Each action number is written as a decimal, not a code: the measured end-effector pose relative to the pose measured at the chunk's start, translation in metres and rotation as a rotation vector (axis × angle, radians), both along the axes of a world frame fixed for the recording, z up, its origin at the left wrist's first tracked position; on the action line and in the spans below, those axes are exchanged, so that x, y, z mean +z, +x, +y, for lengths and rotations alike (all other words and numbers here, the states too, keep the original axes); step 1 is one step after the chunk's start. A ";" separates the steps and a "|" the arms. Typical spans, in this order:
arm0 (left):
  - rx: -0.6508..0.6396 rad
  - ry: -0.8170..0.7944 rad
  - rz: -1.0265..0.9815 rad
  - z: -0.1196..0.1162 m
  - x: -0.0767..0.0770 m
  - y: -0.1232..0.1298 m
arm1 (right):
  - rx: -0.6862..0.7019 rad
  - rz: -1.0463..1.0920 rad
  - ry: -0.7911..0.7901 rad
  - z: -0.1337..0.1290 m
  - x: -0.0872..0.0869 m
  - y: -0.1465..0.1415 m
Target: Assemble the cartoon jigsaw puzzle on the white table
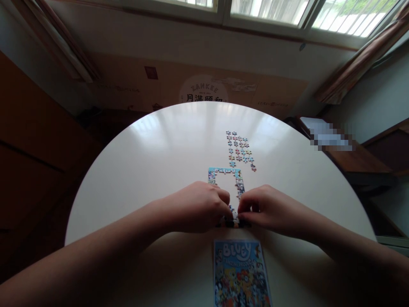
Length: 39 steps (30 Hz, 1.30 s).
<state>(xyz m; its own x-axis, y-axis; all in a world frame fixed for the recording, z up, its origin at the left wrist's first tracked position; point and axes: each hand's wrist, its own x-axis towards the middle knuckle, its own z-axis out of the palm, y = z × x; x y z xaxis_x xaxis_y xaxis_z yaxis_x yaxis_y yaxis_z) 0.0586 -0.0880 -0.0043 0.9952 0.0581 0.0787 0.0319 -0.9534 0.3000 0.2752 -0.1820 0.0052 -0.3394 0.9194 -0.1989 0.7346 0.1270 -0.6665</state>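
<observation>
A jigsaw puzzle frame (240,184) of joined border pieces lies on the white table, its inside mostly bare tabletop. Both hands work at its lower edge. My left hand (207,207) is closed, thumb and forefinger pinched down at the bottom border near some pieces. Opposite it, my right hand (260,207) is also closed, its fingertips touching the lower right part of the border. Whatever piece sits in either pinch is hidden by the fingers. Beyond the frame, several loose puzzle pieces (237,151) lie spread in rough rows.
Nearest me on the round white table (128,187) lies a picture card (241,273) printed "BLUEY". A wooden desk (364,162) stands at the right. Behind the table are a printed cardboard panel (243,85) and windows (268,10), with curtains (354,64) at the sides.
</observation>
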 end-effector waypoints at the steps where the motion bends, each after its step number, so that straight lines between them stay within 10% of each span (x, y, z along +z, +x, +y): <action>1: 0.000 0.003 -0.001 0.000 0.000 0.000 | 0.008 -0.011 0.005 0.000 0.000 0.000; 32: 0.027 0.024 0.041 -0.006 0.004 0.001 | 0.020 -0.132 -0.096 0.014 0.001 0.014; 39: 0.190 -0.222 -0.177 0.017 0.014 -0.013 | 0.019 -0.152 -0.054 0.011 0.000 0.013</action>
<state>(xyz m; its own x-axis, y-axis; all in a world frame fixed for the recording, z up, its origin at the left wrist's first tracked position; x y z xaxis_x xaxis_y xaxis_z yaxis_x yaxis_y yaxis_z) 0.0454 -0.0706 0.0100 0.9371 0.2759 0.2137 0.1315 -0.8463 0.5163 0.2883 -0.1706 0.0056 -0.3186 0.8998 -0.2982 0.8252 0.1085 -0.5543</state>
